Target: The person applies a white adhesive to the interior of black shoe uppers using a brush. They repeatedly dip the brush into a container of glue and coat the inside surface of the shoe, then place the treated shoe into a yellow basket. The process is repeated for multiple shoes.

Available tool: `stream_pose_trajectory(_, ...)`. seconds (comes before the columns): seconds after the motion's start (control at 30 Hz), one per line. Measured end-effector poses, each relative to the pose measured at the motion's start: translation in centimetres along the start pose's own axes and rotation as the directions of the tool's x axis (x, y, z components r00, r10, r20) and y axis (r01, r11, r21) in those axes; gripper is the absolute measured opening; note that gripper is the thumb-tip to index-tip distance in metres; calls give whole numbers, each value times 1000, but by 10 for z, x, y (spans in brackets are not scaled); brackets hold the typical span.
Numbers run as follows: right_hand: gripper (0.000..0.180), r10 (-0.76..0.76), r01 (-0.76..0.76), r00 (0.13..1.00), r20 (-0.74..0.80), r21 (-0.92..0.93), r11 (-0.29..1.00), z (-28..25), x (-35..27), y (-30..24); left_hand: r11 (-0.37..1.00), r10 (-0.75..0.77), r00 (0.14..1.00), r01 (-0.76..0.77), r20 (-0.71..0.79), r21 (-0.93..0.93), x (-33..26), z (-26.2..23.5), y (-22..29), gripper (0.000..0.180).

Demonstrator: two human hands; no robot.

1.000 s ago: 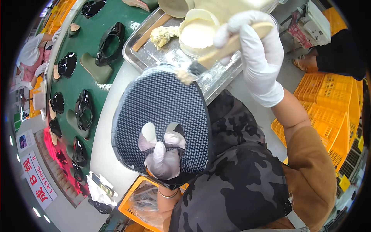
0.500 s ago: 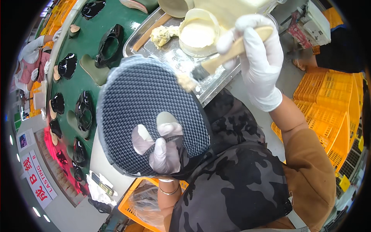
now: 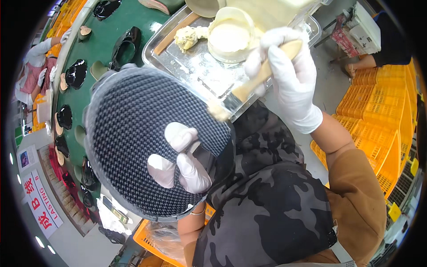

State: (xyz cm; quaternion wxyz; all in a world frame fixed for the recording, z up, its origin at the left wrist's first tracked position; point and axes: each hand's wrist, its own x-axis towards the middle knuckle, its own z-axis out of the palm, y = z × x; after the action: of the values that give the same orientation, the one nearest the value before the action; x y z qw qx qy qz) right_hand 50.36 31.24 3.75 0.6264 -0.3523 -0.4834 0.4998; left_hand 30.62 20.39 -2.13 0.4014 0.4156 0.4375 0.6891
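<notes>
What looks like a shoe upper, dark grey and woven in texture with a pale rim, is held up close in front of me. My left hand, in a white glove, grips it near its lower side; finger and thumb tips show against the weave, the rest hidden behind. A flat brush with a wooden handle and pale, loaded bristles is pinched in my gloved right hand. Its bristle tip lies at the upper's right edge; whether it touches is unclear.
Beyond the upper, a metal tray holds a tub of cream paste and a paste-caked brush. Glossy black uppers and shoe lasts line a green conveyor. Yellow crates stand right. Co-workers are at far left and upper right.
The upper has shifted left and tilted, and my left fingers sit differently on it. My right hand with the brush has come slightly down and left, the bristles lower along the edge.
</notes>
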Motion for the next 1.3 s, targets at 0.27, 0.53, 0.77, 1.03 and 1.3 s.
stream_pose_trajectory(0.27,13,28,-41,995,-95,-133,990,-1,4,-22,961,174,984,-177,35,213,14,6,-15,37)
stream_pose_trajectory(0.53,17,375,-380,910,177,-4,925,-10,10,-21,553,70,895,-403,441,729,40,12,32,37)
stream_pose_trajectory(0.77,25,-54,91,953,297,-111,990,-8,21,-5,506,131,926,-369,353,780,53,31,31,37)
stream_pose_trajectory(1.03,23,142,-103,887,440,-111,988,-12,18,-41,484,178,954,-299,242,822,51,27,14,43)
stream_pose_trajectory(1.3,21,-8,145,887,462,-262,954,-8,11,-21,691,382,896,-440,227,573,48,9,-37,39)
